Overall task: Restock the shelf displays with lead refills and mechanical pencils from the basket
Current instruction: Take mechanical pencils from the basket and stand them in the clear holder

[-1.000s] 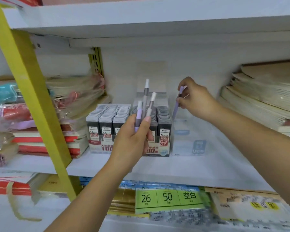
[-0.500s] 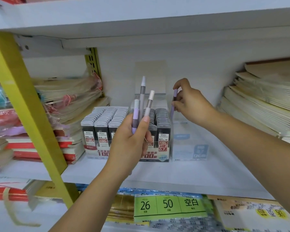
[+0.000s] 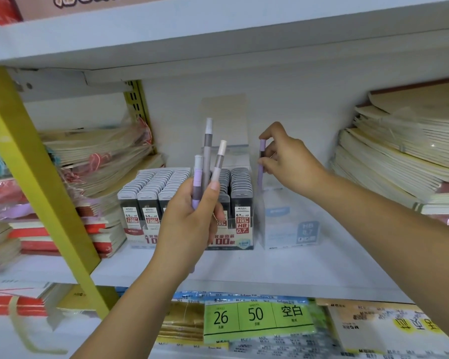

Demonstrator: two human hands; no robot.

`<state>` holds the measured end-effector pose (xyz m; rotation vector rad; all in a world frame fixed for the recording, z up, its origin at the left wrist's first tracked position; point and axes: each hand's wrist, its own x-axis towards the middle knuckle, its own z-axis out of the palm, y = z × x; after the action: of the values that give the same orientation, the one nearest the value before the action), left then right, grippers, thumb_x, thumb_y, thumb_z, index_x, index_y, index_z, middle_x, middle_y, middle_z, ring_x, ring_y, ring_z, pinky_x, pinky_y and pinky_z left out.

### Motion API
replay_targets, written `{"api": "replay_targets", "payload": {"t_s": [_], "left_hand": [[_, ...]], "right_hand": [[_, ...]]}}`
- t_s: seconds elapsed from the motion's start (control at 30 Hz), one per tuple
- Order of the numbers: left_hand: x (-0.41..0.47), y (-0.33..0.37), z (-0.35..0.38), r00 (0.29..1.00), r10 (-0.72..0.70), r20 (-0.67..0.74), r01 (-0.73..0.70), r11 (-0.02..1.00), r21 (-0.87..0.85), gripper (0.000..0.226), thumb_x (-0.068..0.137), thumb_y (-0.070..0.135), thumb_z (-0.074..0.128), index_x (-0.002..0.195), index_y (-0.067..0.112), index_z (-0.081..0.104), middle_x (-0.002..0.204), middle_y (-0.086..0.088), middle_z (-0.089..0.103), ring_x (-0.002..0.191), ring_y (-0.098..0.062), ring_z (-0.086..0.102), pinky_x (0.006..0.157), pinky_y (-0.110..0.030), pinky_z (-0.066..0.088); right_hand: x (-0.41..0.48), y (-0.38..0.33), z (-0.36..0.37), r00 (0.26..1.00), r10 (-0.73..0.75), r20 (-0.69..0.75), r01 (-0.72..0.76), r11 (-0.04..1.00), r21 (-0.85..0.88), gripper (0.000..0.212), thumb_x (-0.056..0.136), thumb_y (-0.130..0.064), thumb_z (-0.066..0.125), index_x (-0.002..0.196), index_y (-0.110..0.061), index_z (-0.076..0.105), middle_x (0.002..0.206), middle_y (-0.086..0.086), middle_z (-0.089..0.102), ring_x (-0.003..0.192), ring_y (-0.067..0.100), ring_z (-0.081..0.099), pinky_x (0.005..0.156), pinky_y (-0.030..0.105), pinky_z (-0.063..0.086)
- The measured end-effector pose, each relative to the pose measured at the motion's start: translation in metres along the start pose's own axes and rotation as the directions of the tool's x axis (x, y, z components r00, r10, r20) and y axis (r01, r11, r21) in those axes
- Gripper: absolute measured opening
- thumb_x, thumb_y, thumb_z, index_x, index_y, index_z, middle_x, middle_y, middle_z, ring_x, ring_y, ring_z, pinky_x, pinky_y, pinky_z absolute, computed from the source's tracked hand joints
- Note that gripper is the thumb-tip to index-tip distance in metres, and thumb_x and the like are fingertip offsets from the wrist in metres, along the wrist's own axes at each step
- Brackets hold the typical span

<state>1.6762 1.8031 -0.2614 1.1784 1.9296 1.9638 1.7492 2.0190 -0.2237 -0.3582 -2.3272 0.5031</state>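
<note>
Fingertips (image 3: pixel 266 151) of the right hand (image 3: pixel 289 164) pinch a slim lilac mechanical pencil (image 3: pixel 261 164) near its top, holding it upright. A second ago that pencil was tilted and higher; now it has come down, its lower end inside the clear plastic display box with the pale blue label (image 3: pixel 290 224), just right of the tray of dark lead refill cases (image 3: pixel 192 198). To my eye the pencil is nearly seated and only needs letting go.

Nearer and to the left, the left hand (image 3: pixel 192 218) is closed round three more plastic pencils (image 3: pixel 208 164), caps up, fanned in front of the refill tray; it has barely shifted. These look next in line for the same box, which seems otherwise almost empty. No basket is in sight. Both displays sit on the white metal shelf (image 3: pixel 244 265), between stacked notebooks.
</note>
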Motion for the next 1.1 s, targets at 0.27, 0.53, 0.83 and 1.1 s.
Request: {"api": "replay_targets", "payload": {"t_s": [0.27,0.53,0.83,1.1], "left_hand": [[-0.003,0.001,0.001,1.000,-0.019,-0.009,0.019,1.000,-0.015,0.028,0.102,0.039,0.050,0.082,0.020,0.054,0.056,0.006,0.060,0.038,-0.006,0.042,0.037,-0.016,0.036],[-0.007,-0.001,-0.004,0.999,-0.052,0.005,0.053,0.996,-0.069,0.025,0.102,0.039,0.050,0.086,0.020,0.055,0.059,0.004,0.061,0.039,-0.007,0.041,0.037,-0.018,0.035],[-0.014,0.001,0.002,0.996,-0.083,0.030,0.086,0.992,-0.096,0.025,0.103,0.036,0.050,0.084,0.020,0.055,0.054,0.007,0.058,0.036,-0.005,0.038,0.035,-0.017,0.032],[-0.022,0.001,0.006,0.991,-0.105,0.088,0.112,0.991,-0.075,0.029,0.103,0.035,0.050,0.083,0.014,0.053,0.043,0.010,0.052,0.033,-0.003,0.036,0.034,-0.015,0.030]], "right_hand": [[0.004,-0.006,0.001,0.994,0.020,0.109,0.006,0.974,-0.228,0.013,0.092,-0.015,0.058,0.098,-0.016,0.047,0.082,0.009,0.066,0.076,0.029,0.063,0.069,0.037,0.052],[-0.026,-0.005,-0.020,0.997,0.066,-0.047,-0.072,0.988,-0.134,0.053,0.097,-0.031,0.054,0.147,-0.022,0.038,0.142,0.014,0.041,0.133,0.026,0.039,0.102,0.018,0.025],[-0.118,-0.005,-0.009,0.954,0.285,0.093,-0.267,0.948,-0.172,0.064,0.080,-0.054,0.067,0.138,-0.046,0.042,0.161,-0.008,0.014,0.137,0.017,0.038,0.103,0.023,0.028],[-0.121,-0.012,-0.001,0.963,0.267,0.043,-0.252,0.944,-0.215,0.029,0.082,-0.050,0.068,0.106,-0.034,0.063,0.158,-0.004,0.024,0.123,0.022,0.052,0.090,0.020,0.031]]}}
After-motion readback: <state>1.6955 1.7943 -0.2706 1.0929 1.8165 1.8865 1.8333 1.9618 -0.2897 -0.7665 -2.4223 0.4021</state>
